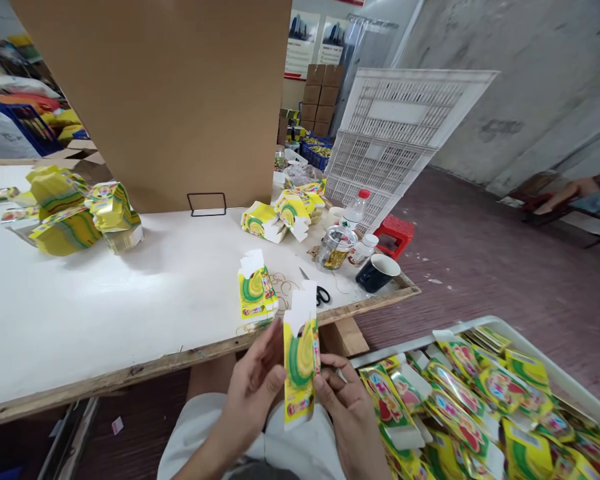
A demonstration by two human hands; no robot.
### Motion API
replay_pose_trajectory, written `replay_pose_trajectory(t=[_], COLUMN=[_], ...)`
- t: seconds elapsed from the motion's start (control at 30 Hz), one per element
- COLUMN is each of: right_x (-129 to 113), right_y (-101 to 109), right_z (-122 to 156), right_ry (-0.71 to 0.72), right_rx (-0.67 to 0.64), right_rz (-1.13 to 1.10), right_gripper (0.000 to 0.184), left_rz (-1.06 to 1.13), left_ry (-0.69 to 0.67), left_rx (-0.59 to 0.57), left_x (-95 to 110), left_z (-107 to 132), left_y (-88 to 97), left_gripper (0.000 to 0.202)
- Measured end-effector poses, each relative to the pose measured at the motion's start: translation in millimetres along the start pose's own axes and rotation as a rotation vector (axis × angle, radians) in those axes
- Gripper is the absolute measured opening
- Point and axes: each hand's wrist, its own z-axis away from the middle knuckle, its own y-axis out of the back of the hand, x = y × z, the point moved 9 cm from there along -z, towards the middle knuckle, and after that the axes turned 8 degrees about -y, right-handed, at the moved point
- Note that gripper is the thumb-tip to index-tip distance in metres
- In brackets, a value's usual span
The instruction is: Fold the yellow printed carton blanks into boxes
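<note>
A yellow and green printed carton [300,367] with white top flaps stands upright above my lap. My right hand [347,403] pinches its right edge between thumb and bent fingers. On the carton's other side, my left hand [255,383] is open, fingers stretched out and thumb tip close against the left edge; whether it touches cannot be made out. Just beyond, a small stack of flat cartons [256,293] lies at the table's front edge, with loose rubber bands [283,285] beside it. Black-handled scissors [323,295] lie partly behind the held carton's flaps.
A white tray [497,321] piled with printed cartons sits at lower right. Carton bundles [65,207] occupy the white table [180,287] at left, others [280,217] farther back. A jar [337,248], bottles and a dark mug [376,273] crowd its right corner. A large cardboard sheet [180,100] stands behind.
</note>
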Motion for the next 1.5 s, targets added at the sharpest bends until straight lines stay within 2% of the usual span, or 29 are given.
replay_pose_trajectory(t=[0.1, 0.17, 0.4, 0.53, 0.6, 0.63, 0.7, 0.77, 0.8, 0.9, 0.93, 1.0, 1.13, 1.17, 1.23, 1.3, 1.37, 1.43, 1.5], right_x=[8.7, 8.8, 4.3, 7.1, 0.7, -3.8, -14.5, -23.1, -26.0, -32.8, -36.4, -45.6, -55.2, -56.8, -63.5, -71.8, -71.5, -59.2, -43.4], right_y=[-5.8, -5.9, -3.3, 4.9, 10.2, 10.9, 9.5, 6.1, 4.5, 2.8, 2.8, 2.0, 5.8, 9.0, 14.4, 15.0, 14.2, 14.0, 14.5], right_z=[4.0, 4.7, 4.6, 3.5, 4.1, 4.5, 5.7, 6.3, 6.3, 6.5, 6.9, 8.5, 7.7, 7.1, 8.2, 11.3, 10.4, 5.2, 0.7], right_ry=[-0.024, -0.015, 0.028, 0.055, 0.118, 0.152, 0.220, 0.246, 0.240, 0.218, 0.233, 0.305, 0.374, 0.379, 0.428, 0.495, 0.460, 0.306, 0.152], right_rx=[-0.031, -0.012, 0.035, 0.101, 0.150, 0.149, 0.099, 0.005, -0.045, -0.134, -0.134, -0.100, 0.014, 0.047, 0.105, 0.115, 0.084, 0.043, 0.026], right_rz=[-0.006, 0.011, 0.216, 0.290, 0.306, 0.306, 0.296, 0.311, 0.340, 0.486, 0.538, 0.619, 0.565, 0.538, 0.555, 0.635, 0.700, 0.737, 0.737], right_gripper=[0.030, 0.028, 0.036, 0.031, 0.027, 0.028, 0.043, 0.053, 0.050, 0.025, 0.022, 0.027, 0.021, 0.024, 0.028, 0.029, 0.031, 0.033, 0.044], left_rz=[0.326, 0.380, 0.133, -0.025, -0.090, -0.118, -0.172, -0.195, -0.178, -0.032, 0.017, 0.074, 0.083, 0.061, -0.030, -0.154, -0.240, -0.257, -0.240], left_ry=[0.330, 0.399, 0.304, 0.279, 0.263, 0.260, 0.260, 0.263, 0.275, 0.373, 0.412, 0.460, 0.450, 0.437, 0.390, 0.322, 0.276, 0.272, 0.294], left_rx=[-0.092, -0.127, 0.000, 0.029, 0.037, 0.021, -0.070, -0.199, -0.253, -0.343, -0.353, -0.348, -0.331, -0.340, -0.344, -0.295, -0.243, -0.241, -0.281], left_x=[-21.9, -26.0, -33.0, -36.6, -34.5, -32.7, -27.7, -21.7, -19.5, -20.1, -22.1, -26.0, -29.2, -29.4, -29.4, -27.9, -26.9, -28.2, -30.5], left_z=[-0.8, 0.3, -3.3, -4.2, -3.5, -3.1, -3.1, -3.4, -3.1, 1.8, 4.4, 8.5, 9.7, 8.9, 5.1, -0.9, -4.5, -3.7, -0.2], left_y=[-17.1, -22.2, -10.8, -8.0, -3.7, -2.4, -3.7, -8.8, -11.6, -19.1, -21.3, -23.7, -24.3, -24.2, -21.5, -14.8, -10.3, -11.9, -17.1], left_gripper=[0.047, 0.049, 0.039, 0.043, 0.053, 0.059, 0.065, 0.058, 0.052, 0.040, 0.039, 0.045, 0.075, 0.074, 0.058, 0.045, 0.041, 0.043, 0.047])
